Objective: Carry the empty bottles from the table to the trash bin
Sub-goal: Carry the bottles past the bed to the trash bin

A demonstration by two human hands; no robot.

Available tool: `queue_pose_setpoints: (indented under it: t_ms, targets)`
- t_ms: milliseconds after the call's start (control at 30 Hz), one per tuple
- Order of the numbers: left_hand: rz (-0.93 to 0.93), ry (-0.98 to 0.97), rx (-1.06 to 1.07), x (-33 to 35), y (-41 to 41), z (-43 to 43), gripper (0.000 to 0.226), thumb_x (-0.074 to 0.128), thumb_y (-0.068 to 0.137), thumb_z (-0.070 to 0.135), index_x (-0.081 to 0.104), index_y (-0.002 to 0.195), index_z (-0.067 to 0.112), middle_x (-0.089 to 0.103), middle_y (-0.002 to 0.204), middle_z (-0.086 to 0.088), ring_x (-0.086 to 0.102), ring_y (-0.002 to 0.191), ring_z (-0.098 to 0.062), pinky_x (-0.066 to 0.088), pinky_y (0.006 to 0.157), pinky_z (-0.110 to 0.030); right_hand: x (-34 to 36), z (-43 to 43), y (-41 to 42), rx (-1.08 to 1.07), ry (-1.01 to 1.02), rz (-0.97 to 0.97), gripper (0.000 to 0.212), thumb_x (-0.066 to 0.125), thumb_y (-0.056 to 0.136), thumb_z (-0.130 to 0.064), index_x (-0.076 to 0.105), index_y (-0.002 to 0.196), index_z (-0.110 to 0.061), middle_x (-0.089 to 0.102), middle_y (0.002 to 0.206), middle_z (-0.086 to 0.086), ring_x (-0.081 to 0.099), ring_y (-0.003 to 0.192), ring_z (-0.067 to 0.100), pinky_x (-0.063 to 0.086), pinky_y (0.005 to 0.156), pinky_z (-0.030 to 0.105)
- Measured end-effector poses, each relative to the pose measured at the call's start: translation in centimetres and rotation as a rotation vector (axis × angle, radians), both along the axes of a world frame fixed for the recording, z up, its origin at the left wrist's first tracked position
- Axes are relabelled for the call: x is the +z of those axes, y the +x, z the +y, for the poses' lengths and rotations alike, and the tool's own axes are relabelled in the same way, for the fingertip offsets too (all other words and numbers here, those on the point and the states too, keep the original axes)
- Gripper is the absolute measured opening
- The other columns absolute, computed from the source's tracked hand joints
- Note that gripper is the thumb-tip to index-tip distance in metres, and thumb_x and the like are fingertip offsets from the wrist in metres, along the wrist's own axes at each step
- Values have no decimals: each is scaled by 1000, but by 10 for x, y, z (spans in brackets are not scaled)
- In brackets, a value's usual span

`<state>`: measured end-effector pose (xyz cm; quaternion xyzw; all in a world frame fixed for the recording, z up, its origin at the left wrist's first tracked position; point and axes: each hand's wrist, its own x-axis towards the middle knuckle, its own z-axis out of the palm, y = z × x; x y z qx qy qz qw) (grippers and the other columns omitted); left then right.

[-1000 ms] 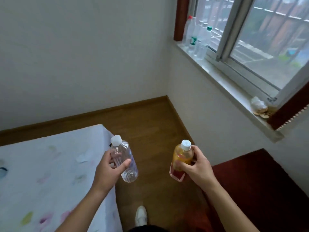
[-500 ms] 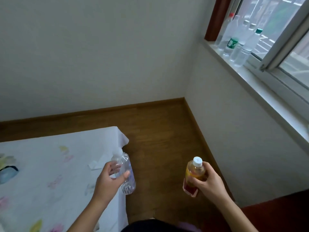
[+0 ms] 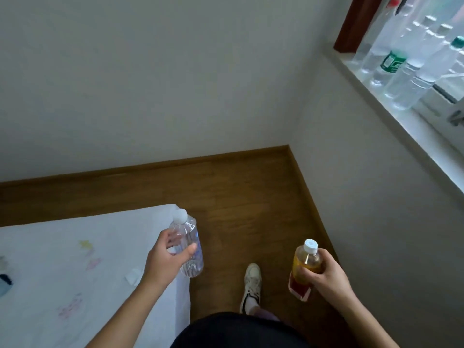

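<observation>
Standing by white-clothed table (image 3: pixel 62 259) at 8 o'clock; windowsill bottles (image 3: pixel 411 59) at 2. L hand (image 3: pixel 163 257) wraps clear bottle (image 3: pixel 187 247) over table corner; R hand (image 3: pixel 324 275) grips yellow bottle (image 3: pixel 305 264) at 4, above floor.

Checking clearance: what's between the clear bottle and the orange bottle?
Head view: bare wood floor and one white shoe below, between the clear bottle and the orange bottle.

A person's left hand (image 3: pixel 165 257) grips a clear bottle (image 3: pixel 187 247) at the worktop (image 3: pixel 75 272) corner, while the right hand (image 3: pixel 324 275) holds an amber bottle (image 3: pixel 305 264) above the wooden floor (image 3: pixel 238 197).
</observation>
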<state>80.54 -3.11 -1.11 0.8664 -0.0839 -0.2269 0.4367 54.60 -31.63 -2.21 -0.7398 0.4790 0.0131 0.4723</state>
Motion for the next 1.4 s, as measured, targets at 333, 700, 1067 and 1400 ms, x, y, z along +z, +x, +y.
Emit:
queue_pose_setpoints:
  t_ms: [333,700,1067,1400]
  targets:
    - [114,121,381,-21,82,10,61,86,74,36,53,124,24,66,118,4,63,111,-19,50,89,-32,9,-80,240,383,56,-52,87,77,55,-64,51,130,-27,64,118,-9,63,108,13,58,85,35]
    - [215,84,652,-54,248,4,51,89,72,29,57,112,22,69,111,0,66,108,-24,51,96,-41,-10,-117,490,554,-39,-30,65,82,74,-35,51,129,-24,64,115,-9,64,102,11,52,76,23]
    - [190,-35,518,-10,491,-72,56,83,78,32,54,125,28,65,109,12,59,94,-1,47,67,-22,-24,-177,647,502,-114,169,74,83,68,-45,51,129,-18,60,97,-12,61,84,11,52,75,30]
    - [193,-24,717,-21,620,-45,59,83,75,35,56,125,24,69,113,2,70,98,-16,60,84,-44,-25,-172,889,743,11,118,66,83,75,-28,51,132,-20,65,121,4,61,99,18,48,86,33]
